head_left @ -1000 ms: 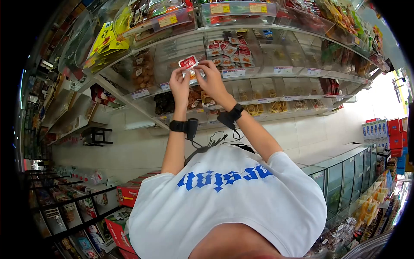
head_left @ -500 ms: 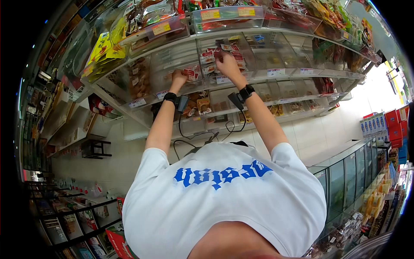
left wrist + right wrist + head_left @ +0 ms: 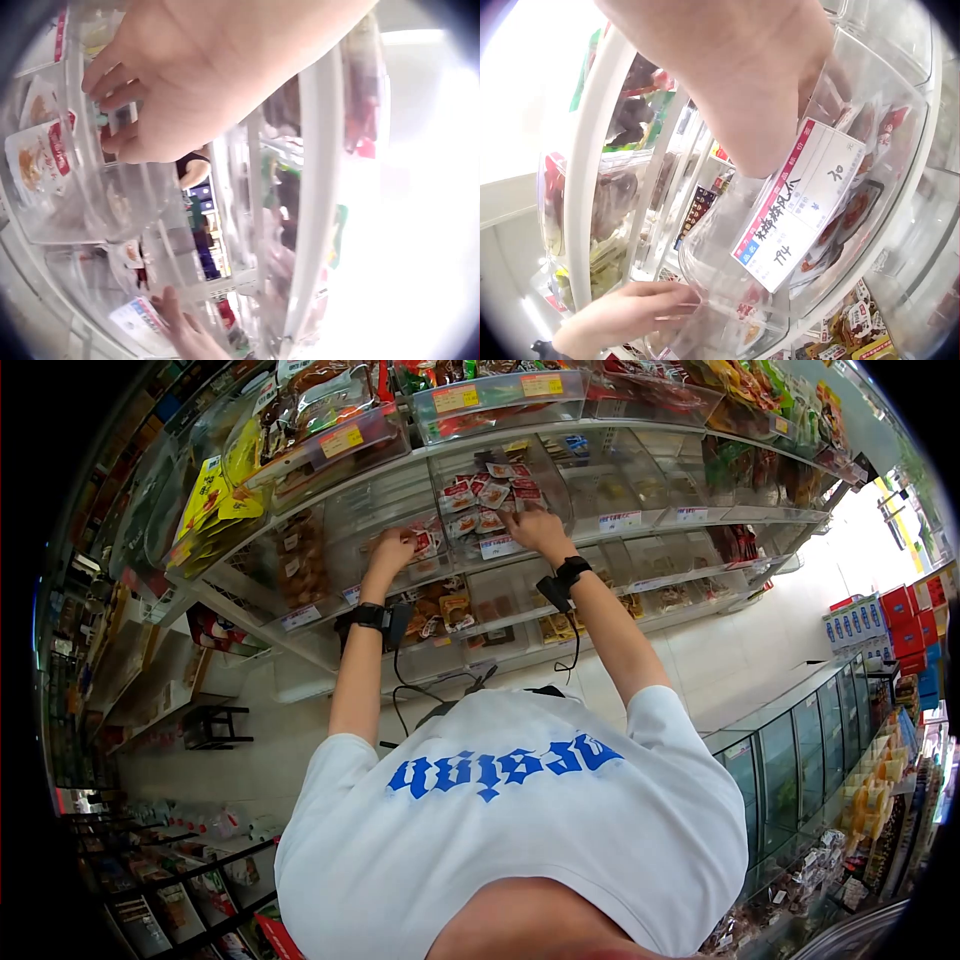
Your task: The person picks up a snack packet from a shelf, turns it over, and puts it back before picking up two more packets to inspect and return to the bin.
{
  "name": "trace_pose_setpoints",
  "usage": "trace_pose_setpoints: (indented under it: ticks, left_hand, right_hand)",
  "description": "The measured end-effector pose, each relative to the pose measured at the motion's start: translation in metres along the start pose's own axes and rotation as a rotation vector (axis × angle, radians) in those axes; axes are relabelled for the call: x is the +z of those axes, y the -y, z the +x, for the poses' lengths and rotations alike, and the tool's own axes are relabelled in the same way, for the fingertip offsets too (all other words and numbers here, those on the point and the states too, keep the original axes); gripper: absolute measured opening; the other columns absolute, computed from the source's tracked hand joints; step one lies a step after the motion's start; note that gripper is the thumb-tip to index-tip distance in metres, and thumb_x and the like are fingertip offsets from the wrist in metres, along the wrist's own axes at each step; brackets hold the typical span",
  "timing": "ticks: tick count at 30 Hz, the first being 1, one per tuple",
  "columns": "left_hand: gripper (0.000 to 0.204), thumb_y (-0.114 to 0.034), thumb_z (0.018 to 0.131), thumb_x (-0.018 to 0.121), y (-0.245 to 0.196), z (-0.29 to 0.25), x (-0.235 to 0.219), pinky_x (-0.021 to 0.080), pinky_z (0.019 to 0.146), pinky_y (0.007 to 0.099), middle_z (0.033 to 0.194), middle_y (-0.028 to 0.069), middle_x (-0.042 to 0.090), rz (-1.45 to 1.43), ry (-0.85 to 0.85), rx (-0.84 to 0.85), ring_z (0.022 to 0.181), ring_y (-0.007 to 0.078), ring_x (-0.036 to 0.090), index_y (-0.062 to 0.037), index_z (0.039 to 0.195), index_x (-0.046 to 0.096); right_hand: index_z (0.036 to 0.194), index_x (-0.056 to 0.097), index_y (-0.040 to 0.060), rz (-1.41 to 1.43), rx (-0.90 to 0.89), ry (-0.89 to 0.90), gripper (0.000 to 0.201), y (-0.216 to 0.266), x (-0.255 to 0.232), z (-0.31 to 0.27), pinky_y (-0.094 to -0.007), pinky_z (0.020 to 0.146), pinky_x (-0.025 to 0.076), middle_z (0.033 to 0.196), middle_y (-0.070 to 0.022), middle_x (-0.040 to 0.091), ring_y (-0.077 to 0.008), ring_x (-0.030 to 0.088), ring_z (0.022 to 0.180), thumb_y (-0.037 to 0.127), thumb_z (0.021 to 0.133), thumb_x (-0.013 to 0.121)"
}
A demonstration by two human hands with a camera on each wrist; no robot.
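In the head view my left hand (image 3: 395, 547) hovers over the front of a clear bin, beside red-and-white snack packets (image 3: 427, 543) lying in it. The left wrist view shows its fingers loosely spread, with nothing between them. My right hand (image 3: 540, 530) reaches over the front of the neighbouring bin, which holds a heap of similar packets (image 3: 490, 492). In the right wrist view my right hand (image 3: 750, 90) dips behind a handwritten price tag (image 3: 799, 206) on the bin's front wall. Its fingertips are hidden there, so I cannot tell whether they pinch a packet.
Clear dividers separate the bins on this shelf. Above hang trays of bagged snacks (image 3: 500, 400), with yellow bags (image 3: 215, 505) at the left. A lower shelf holds more packets (image 3: 455, 610). Glass cases (image 3: 790, 760) stand at the right, and a black stool (image 3: 215, 727) at the left.
Both hands first held one packet together, then separated. The packet now lies in the left bin, and my left hand has let go. My right hand moved into the right bin, then back toward its front.
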State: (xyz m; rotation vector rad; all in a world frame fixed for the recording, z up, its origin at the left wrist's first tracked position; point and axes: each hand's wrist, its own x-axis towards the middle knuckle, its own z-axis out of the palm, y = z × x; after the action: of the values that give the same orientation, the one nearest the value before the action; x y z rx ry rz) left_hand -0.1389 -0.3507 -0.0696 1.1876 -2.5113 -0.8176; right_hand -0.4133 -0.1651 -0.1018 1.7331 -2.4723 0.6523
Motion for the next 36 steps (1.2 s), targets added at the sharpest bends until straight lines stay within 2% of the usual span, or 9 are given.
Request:
trace_pose_setpoints:
  ticks: [4, 11, 16, 18, 22, 25, 28, 32, 36]
  left_hand:
    - [0.034, -0.030, 0.097, 0.062, -0.045, -0.051, -0.030, 0.055, 0.083, 0.0407, 0.107, 0.0161, 0.073, -0.218, -0.065, 0.154, 0.098, 0.0290, 0.070, -0.0011, 0.113, 0.072]
    - [0.034, -0.028, 0.103, 0.057, -0.082, -0.107, -0.040, 0.054, 0.091, 0.0328, 0.105, 0.0120, 0.072, -0.561, -0.033, 0.271, 0.101, 0.0208, 0.069, 0.0022, 0.115, 0.069]
    - [0.054, -0.042, 0.105, 0.051, -0.111, -0.122, -0.019, 0.054, 0.096, 0.0379, 0.115, 0.0175, 0.068, -1.211, 0.270, -0.071, 0.108, 0.0265, 0.068, 0.0062, 0.130, 0.056]
    - [0.058, -0.042, 0.105, 0.052, -0.122, -0.124, -0.012, 0.055, 0.095, 0.0383, 0.113, 0.0185, 0.068, -1.542, 0.280, -0.234, 0.107, 0.0275, 0.068, 0.0073, 0.134, 0.051]
    - [0.048, -0.031, 0.106, 0.051, -0.133, -0.123, -0.007, 0.059, 0.089, 0.0400, 0.115, 0.0232, 0.068, -1.669, 0.204, -0.049, 0.105, 0.0307, 0.070, 0.0072, 0.134, 0.049]
    - [0.041, -0.028, 0.106, 0.052, -0.138, -0.138, -0.004, 0.060, 0.085, 0.0381, 0.116, 0.0226, 0.069, -1.519, 0.076, 0.012, 0.103, 0.0278, 0.071, 0.0061, 0.127, 0.057]
    - [0.038, -0.028, 0.105, 0.053, -0.159, -0.160, -0.015, 0.060, 0.080, 0.0343, 0.113, 0.0196, 0.072, -1.399, 0.066, 0.021, 0.096, 0.0227, 0.073, 0.0046, 0.121, 0.063]
    - [0.037, -0.028, 0.105, 0.054, -0.184, -0.182, -0.020, 0.059, 0.077, 0.0311, 0.111, 0.0182, 0.073, -1.271, 0.121, 0.059, 0.090, 0.0192, 0.073, 0.0048, 0.116, 0.066]
    - [0.037, -0.029, 0.105, 0.054, -0.192, -0.201, -0.021, 0.058, 0.081, 0.0306, 0.107, 0.0184, 0.074, -1.239, 0.025, 0.148, 0.091, 0.0204, 0.073, 0.0049, 0.116, 0.066]
  right_hand:
    - [0.103, 0.075, 0.0063, -0.066, 0.052, 0.158, 0.061, 0.013, -0.022, -0.008, -0.0547, 0.087, 0.052, 0.116, -0.0257, 0.066, -0.0387, 0.064, 0.106, 0.055, 0.102, 0.039]
    - [0.122, 0.063, -0.0055, 0.089, -0.104, -0.155, 0.059, 0.013, -0.031, -0.017, -0.0506, 0.105, 0.042, 0.134, -0.0257, 0.057, -0.0395, 0.056, 0.122, 0.048, 0.100, 0.050]
    - [0.132, 0.055, -0.0063, 0.522, -0.270, -0.364, 0.047, 0.096, -0.122, -0.063, -0.0470, 0.106, 0.043, 0.141, -0.0226, 0.053, -0.0393, 0.052, 0.128, 0.023, 0.097, 0.063]
    - [0.131, 0.057, -0.0032, 0.630, -0.423, -0.265, 0.043, 0.120, -0.139, -0.085, -0.0446, 0.107, 0.043, 0.143, -0.0206, 0.054, -0.0372, 0.050, 0.133, 0.017, 0.094, 0.065]
    - [0.125, 0.060, -0.0026, 0.600, -0.729, -0.039, 0.038, 0.138, -0.145, -0.129, -0.0420, 0.107, 0.043, 0.138, -0.0187, 0.059, -0.0355, 0.050, 0.135, 0.007, 0.089, 0.067]
    - [0.116, 0.062, -0.0027, 0.739, -0.531, -0.241, 0.025, 0.144, -0.148, -0.154, -0.0381, 0.099, 0.049, 0.127, -0.0161, 0.065, -0.0288, 0.062, 0.120, 0.006, 0.092, 0.064]
    - [0.107, 0.062, -0.0037, 0.988, 0.129, -0.085, 0.021, 0.146, -0.150, -0.162, -0.0331, 0.080, 0.055, 0.098, -0.0141, 0.072, -0.0212, 0.071, 0.093, 0.014, 0.096, 0.065]
    - [0.106, 0.060, -0.0028, 1.484, 0.255, 0.245, 0.025, 0.152, -0.150, -0.167, -0.0248, 0.058, 0.050, 0.074, -0.0076, 0.069, -0.0114, 0.067, 0.065, 0.022, 0.103, 0.059]
    - [0.106, 0.061, -0.0015, 1.472, 0.180, 0.135, 0.020, 0.161, -0.151, -0.177, -0.0235, 0.051, 0.044, 0.068, -0.0049, 0.067, -0.0094, 0.060, 0.052, 0.017, 0.105, 0.055]
